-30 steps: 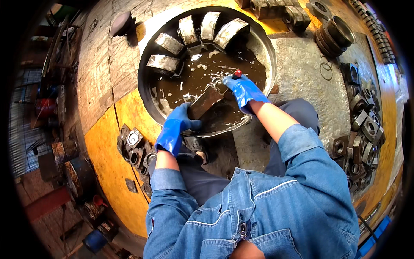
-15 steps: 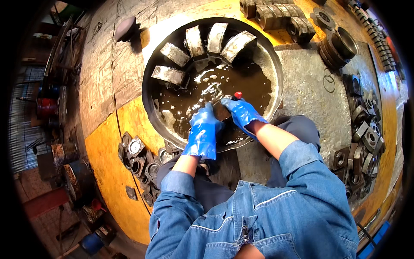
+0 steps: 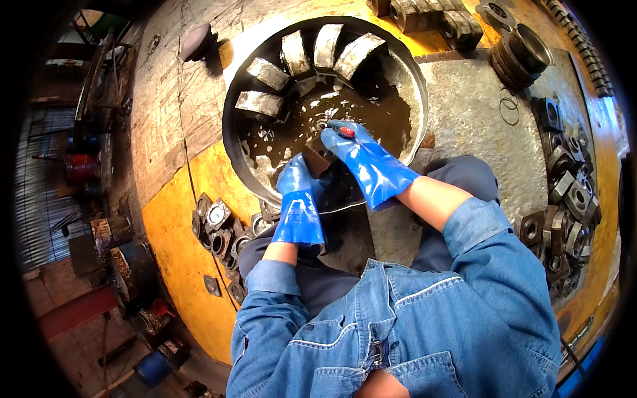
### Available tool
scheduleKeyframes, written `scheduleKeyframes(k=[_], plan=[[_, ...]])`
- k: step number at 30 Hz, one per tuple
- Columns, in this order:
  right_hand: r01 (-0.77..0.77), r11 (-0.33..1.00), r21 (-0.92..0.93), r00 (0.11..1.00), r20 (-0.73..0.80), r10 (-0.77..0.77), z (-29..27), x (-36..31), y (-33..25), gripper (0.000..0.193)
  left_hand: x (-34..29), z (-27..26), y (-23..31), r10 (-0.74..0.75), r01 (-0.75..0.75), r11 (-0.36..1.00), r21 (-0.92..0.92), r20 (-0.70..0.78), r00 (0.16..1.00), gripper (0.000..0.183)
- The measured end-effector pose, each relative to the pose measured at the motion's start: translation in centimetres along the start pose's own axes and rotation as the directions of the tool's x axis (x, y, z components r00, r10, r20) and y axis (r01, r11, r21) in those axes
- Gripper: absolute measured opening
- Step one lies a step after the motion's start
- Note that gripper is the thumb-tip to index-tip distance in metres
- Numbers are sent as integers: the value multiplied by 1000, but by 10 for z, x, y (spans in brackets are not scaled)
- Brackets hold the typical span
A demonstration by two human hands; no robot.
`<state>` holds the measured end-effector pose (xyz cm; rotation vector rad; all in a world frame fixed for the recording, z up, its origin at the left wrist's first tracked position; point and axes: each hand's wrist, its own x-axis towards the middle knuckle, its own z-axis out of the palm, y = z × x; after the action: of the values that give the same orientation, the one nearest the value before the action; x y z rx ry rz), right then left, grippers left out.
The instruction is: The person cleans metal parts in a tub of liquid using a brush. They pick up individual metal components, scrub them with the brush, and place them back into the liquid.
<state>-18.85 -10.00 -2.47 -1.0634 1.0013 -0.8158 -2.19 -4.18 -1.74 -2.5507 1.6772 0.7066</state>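
Note:
A round metal basin (image 3: pixel 421 126) of murky brown liquid stands in front of me. My left hand (image 3: pixel 296 176), in a blue rubber glove, is closed on a dark blocky metal part (image 3: pixel 318 158) over the near side of the liquid. My right hand (image 3: pixel 352 140), gloved alike, is wrapped round a tool with a red handle (image 3: pixel 346 132); its working end is hidden, so its kind is unclear. It is just above the part's far right side. Several wet curved metal blocks (image 3: pixel 326 46) lean in a row along the basin's far wall.
Heaps of dark metal parts with round holes lie on the left (image 3: pixel 217 213) and on the right (image 3: pixel 576 196). Thick metal rings (image 3: pixel 521 63) are stacked at the far right. More metal blocks (image 3: pixel 424 16) line the back. A rounded pinkish-grey object (image 3: pixel 196 43) sits at far left.
My right hand has moved up and away from me with the red-handled tool, its handle now lying across the fingers. The metal part shows more clearly in my left hand. The view has shifted slightly.

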Motion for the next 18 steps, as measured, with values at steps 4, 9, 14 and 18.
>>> scheduleKeyframes(k=[4,9,14,18], plan=[[-129,984,-123,988,-106,116,-11,-6,-49,35,-6,2,-31,-25,24,999,32,9,1000,78],[-252,951,-177,959,-174,222,-60,40,7,29,-13,-1,-29,9,-10,999,-33,-25,1000,70],[-175,871,-460,980,8,201,-77,28,28,33,-17,0,-25,13,-6,997,78,-87,996,69],[-256,949,-182,966,-2,260,-62,1,-50,39,-15,8,-35,62,-64,998,-16,-79,995,76]])
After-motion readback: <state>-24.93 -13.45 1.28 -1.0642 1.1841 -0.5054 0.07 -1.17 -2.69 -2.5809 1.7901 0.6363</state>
